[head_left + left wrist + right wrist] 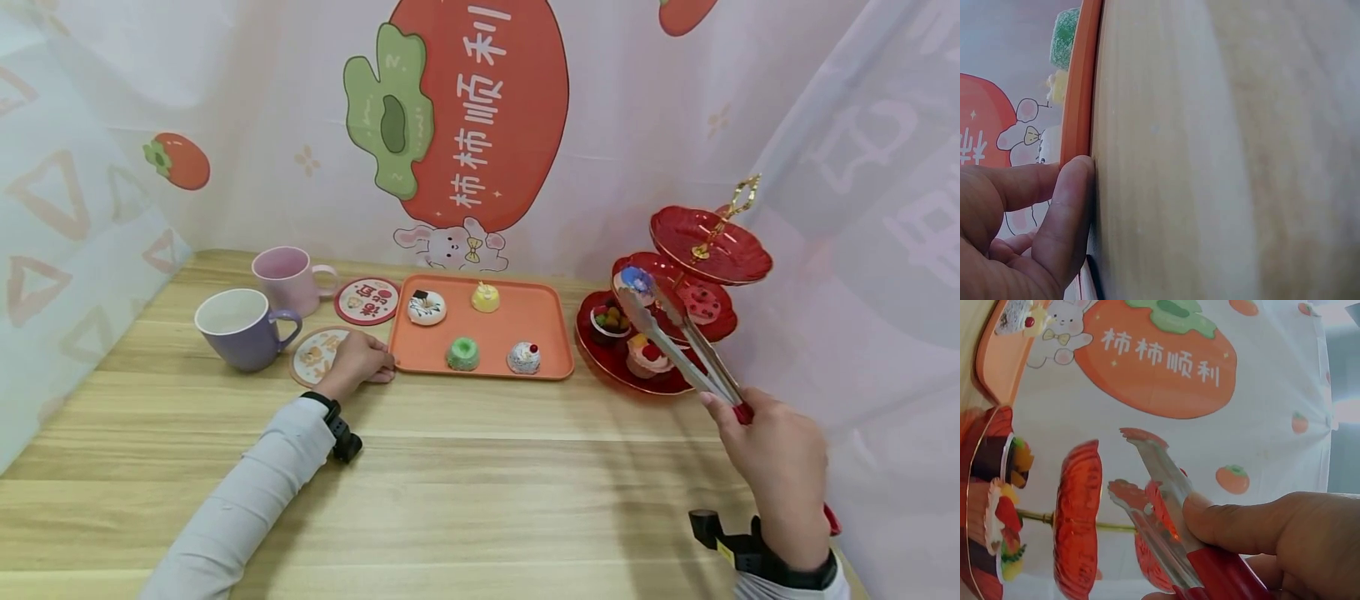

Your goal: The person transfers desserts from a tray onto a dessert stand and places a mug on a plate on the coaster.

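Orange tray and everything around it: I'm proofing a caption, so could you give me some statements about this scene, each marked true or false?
1. The right hand holds metal tongs. True.
2. The tongs' tips are pressed together. False: they stand apart.
3. The pink mug stands farther back than the purple mug. True.
4. The left hand holds the purple mug by its handle. False: it pinches the edge of the orange tray.
5. The red stand has only two tiers. False: it has three.
6. Four desserts sit on the orange tray. True.
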`<control>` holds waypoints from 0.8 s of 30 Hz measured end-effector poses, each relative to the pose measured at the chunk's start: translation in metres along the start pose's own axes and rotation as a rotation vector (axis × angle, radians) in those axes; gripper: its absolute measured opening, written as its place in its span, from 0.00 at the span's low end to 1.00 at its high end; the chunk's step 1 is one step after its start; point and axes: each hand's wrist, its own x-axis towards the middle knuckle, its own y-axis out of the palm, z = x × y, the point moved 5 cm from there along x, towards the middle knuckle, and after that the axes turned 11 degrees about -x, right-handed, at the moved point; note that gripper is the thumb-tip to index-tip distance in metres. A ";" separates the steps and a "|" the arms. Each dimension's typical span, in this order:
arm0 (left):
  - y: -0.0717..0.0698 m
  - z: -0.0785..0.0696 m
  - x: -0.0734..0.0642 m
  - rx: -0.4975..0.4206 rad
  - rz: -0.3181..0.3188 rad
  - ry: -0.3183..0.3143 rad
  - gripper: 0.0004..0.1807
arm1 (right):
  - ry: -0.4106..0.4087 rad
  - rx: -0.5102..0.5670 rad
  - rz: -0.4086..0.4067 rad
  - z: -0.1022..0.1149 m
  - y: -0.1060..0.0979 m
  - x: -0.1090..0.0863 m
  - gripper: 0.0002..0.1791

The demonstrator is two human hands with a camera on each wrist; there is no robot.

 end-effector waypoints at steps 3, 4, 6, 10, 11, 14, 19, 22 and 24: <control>0.000 0.000 0.000 -0.008 0.004 -0.002 0.11 | -0.017 0.016 0.023 0.006 0.004 0.003 0.22; 0.000 -0.001 -0.001 -0.010 0.004 -0.003 0.11 | -0.019 0.021 0.035 0.008 0.005 0.004 0.22; 0.000 -0.002 -0.002 -0.020 0.007 -0.003 0.11 | -0.031 0.031 0.050 0.012 0.008 0.006 0.22; 0.000 -0.004 -0.004 -0.043 0.021 0.001 0.10 | -0.073 0.051 0.068 0.023 0.015 0.010 0.24; 0.000 -0.004 -0.004 -0.050 0.023 0.000 0.10 | -0.091 0.053 0.068 0.026 0.018 0.011 0.24; 0.000 -0.004 -0.004 -0.061 0.021 -0.008 0.10 | -0.126 0.059 0.091 0.036 0.025 0.014 0.25; -0.001 -0.003 -0.002 -0.055 0.014 -0.024 0.12 | -0.168 0.077 0.149 0.052 0.039 0.020 0.24; -0.001 -0.002 -0.001 -0.045 0.011 -0.020 0.11 | -0.193 0.095 0.191 0.060 0.051 0.022 0.25; -0.001 -0.002 -0.001 -0.038 0.010 -0.015 0.11 | -0.220 0.110 0.201 0.066 0.060 0.022 0.24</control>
